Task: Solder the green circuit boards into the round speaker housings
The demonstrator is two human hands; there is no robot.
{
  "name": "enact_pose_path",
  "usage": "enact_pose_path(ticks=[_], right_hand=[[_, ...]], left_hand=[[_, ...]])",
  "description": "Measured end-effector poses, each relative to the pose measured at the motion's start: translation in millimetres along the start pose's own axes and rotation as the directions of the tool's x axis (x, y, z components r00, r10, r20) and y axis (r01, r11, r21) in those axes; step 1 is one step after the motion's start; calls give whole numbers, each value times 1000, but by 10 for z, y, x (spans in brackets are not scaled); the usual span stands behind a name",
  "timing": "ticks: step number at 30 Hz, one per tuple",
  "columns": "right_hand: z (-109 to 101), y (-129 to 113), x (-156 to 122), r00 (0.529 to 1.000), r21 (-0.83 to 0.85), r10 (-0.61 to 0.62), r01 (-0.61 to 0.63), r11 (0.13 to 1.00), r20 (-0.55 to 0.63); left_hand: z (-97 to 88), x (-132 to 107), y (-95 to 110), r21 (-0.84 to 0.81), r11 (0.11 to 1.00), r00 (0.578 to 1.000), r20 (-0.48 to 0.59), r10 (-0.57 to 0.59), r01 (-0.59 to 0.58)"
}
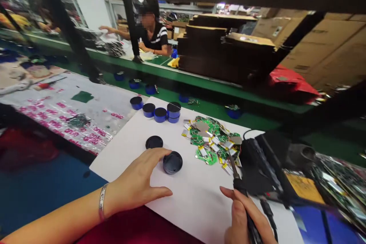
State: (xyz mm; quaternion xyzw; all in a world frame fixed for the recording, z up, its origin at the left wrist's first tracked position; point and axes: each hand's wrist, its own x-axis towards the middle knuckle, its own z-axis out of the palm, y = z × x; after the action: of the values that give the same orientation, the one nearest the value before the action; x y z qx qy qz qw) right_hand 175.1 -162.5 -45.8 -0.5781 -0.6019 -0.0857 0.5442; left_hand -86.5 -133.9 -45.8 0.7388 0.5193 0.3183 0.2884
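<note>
My left hand (138, 181) lies on a white sheet (188, 202), fingers stretched out, the fingertips touching a round dark blue part (172, 162). A black round cap (154, 142) lies just beyond it. My right hand (243, 217) is closed round the black handle of a soldering iron (240, 187), its tip pointing toward a heap of green circuit boards with small batteries (213, 141). A silver bracelet sits on my left wrist.
Three blue round parts (161, 112) stand at the sheet's far edge, more on the green belt (200, 103) behind. A black soldering stand (265, 160) is at right. Stacked cardboard (225, 45) and another person (151, 30) are across the belt.
</note>
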Motion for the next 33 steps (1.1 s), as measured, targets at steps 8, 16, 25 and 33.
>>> enact_pose_path(ticks=[8,16,25,33], right_hand=[[-58,26,27,985,140,-169,163,977,35],[-156,-80,76,996,94,-63,57,994,64],[-91,-41,60,991,188,27,-52,981,134],[-6,-123,138,988,184,30,-58,981,153]], left_hand=[[395,305,238,77,997,993,116,-3,-6],[471,991,512,0,995,993,66,-95,95],[822,1322,303,-85,969,971,80,-225,231],[652,1305,262,-665,606,899,285,-334,436]])
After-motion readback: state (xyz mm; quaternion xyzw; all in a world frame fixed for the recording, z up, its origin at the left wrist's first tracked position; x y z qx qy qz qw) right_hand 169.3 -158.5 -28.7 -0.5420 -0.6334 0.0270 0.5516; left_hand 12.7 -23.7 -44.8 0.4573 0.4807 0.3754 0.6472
